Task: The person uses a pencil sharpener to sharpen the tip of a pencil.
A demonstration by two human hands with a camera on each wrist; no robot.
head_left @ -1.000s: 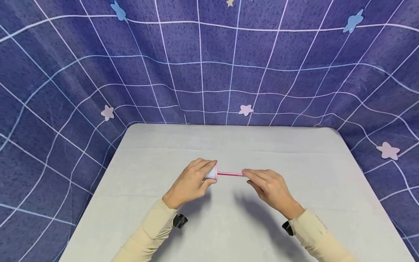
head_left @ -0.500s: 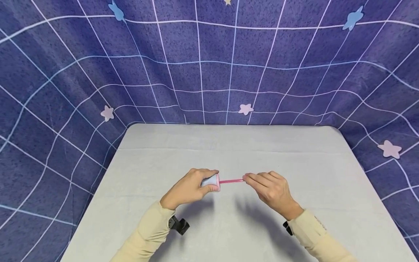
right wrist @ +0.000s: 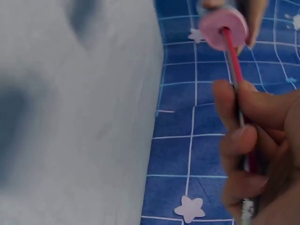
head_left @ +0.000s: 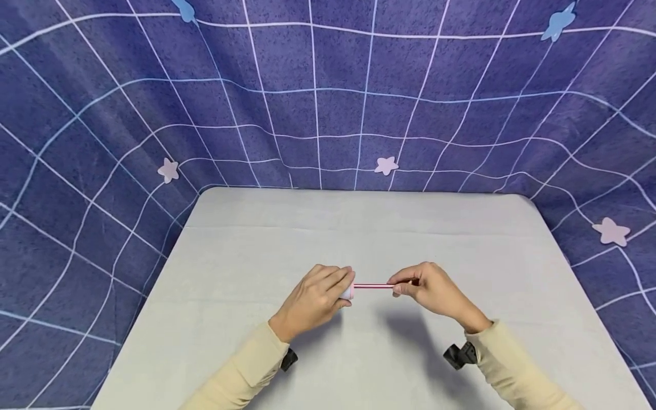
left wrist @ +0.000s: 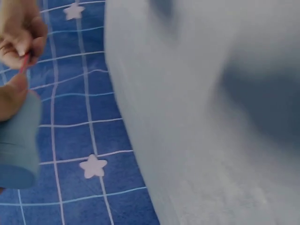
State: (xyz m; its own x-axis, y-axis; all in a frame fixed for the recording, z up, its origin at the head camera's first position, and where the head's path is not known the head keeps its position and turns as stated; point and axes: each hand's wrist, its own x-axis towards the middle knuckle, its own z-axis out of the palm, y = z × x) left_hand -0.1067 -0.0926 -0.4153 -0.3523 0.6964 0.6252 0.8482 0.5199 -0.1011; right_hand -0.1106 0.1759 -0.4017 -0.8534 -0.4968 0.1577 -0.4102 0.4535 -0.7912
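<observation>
My left hand [head_left: 314, 299] grips a light blue pencil sharpener [left wrist: 21, 140] with a rounded, cup-like body. Its pink end face [right wrist: 215, 32] points right, toward my other hand. A red pencil [head_left: 373, 286] with dark stripes runs level from the hole in that face. My right hand [head_left: 434, 291] pinches the pencil between thumb and fingers, and in the right wrist view the other fingers curl along its shaft. The pencil's tip is hidden inside the sharpener. Both hands hover over the table, casting shadows on it.
A table with a pale grey-white cover [head_left: 256, 216] lies beneath the hands. Dark blue cloth [head_left: 287, 68] with a grid and star pattern hangs behind it and on both sides. Small black cameras [head_left: 460, 355] sit at each wrist.
My right hand has rolled over on the pencil, so its thumb now shows below the fingers. The left hand has turned too, covering more of the sharpener, and both have shifted slightly right.
</observation>
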